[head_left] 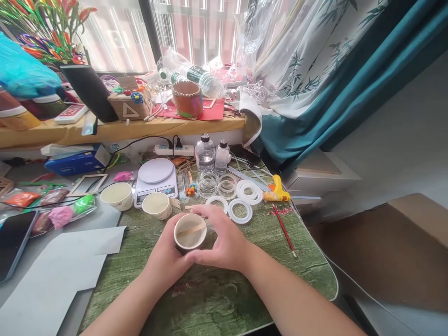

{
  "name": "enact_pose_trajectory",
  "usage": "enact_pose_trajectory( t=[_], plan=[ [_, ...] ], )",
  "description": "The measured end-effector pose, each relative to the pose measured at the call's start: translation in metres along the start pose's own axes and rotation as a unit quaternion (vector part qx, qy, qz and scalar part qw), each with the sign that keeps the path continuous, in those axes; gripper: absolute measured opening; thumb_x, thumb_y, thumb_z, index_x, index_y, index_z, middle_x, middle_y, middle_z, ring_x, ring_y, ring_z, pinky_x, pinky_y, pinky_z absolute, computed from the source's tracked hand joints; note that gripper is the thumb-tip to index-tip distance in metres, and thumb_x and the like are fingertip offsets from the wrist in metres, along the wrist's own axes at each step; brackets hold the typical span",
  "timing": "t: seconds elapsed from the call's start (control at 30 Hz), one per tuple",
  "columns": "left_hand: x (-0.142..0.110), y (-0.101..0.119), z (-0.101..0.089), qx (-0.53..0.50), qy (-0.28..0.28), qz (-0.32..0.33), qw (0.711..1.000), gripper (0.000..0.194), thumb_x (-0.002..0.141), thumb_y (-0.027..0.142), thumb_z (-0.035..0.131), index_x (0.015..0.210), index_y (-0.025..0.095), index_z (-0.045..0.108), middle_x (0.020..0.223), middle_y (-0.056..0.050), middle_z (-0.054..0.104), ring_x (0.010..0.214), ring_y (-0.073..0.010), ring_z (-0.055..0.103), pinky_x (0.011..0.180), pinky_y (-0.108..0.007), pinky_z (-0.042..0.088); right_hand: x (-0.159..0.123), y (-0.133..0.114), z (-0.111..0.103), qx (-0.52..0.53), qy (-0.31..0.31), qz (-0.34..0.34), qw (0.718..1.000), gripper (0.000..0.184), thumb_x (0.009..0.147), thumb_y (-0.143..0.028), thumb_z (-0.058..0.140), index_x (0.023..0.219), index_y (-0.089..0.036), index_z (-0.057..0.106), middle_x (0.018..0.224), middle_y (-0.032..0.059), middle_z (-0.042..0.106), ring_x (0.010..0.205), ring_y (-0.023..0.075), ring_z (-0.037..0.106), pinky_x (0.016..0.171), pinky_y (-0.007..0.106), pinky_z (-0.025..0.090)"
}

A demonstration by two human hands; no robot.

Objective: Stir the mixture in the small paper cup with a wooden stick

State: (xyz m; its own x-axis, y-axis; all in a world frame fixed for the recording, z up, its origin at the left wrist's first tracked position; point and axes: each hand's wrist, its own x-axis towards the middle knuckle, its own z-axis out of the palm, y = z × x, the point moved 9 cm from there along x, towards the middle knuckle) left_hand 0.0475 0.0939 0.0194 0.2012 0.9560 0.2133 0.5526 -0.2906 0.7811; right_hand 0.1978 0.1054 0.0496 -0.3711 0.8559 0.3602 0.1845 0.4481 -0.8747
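Observation:
A white paper cup (178, 243) is held between my two hands over the green wood-patterned table, its mouth facing me. Inside it, a flat wooden stick (191, 230) leans across to the right rim. My left hand (167, 252) wraps the cup's left side. My right hand (226, 240) curves round the right side, thumb at the front and fingers behind the rim, with a gap at the palm. Just beyond the hands stand two more paper cups, a smaller one (157, 206) and a wider one (117, 196). White ring molds (240, 211) lie beyond my right hand.
Behind the cups sits a white kitchen scale (156, 179). Two clear bottles (205, 154) with black caps stand near a power strip (180, 150). To the right are a yellow glue gun (277, 190) and a red pencil (284, 231); at left, grey sheets (66, 275) and a phone (16, 245).

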Motion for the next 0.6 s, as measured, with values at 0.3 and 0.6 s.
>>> enact_pose_trajectory(
  t=[0.3,0.6],
  plan=[
    [-0.001,0.001,-0.008,0.06,-0.011,-0.022,0.998,0.048,0.081,0.035,0.074,0.126,0.028,0.059,0.116,-0.005,0.076,0.101,-0.0267,0.076,0.087,-0.037,0.063,0.0,0.026,-0.002,-0.028,0.001,0.148,0.989,0.032,0.087,-0.035,0.073,0.071,-0.022,0.048,0.065,-0.0054,0.05,0.06,0.0117,0.045,0.055,0.025,0.034],
    [0.017,-0.008,-0.008,0.137,-0.046,-0.002,0.989,0.058,0.08,0.031,0.074,0.136,0.028,0.057,0.135,-0.009,0.071,0.121,-0.0326,0.07,0.101,-0.046,0.059,0.007,0.007,-0.024,-0.065,0.064,0.049,0.995,0.018,0.098,-0.03,0.067,0.083,-0.022,0.062,0.077,-0.0009,0.063,0.074,0.0163,0.057,0.069,0.029,0.042]
  ],
)
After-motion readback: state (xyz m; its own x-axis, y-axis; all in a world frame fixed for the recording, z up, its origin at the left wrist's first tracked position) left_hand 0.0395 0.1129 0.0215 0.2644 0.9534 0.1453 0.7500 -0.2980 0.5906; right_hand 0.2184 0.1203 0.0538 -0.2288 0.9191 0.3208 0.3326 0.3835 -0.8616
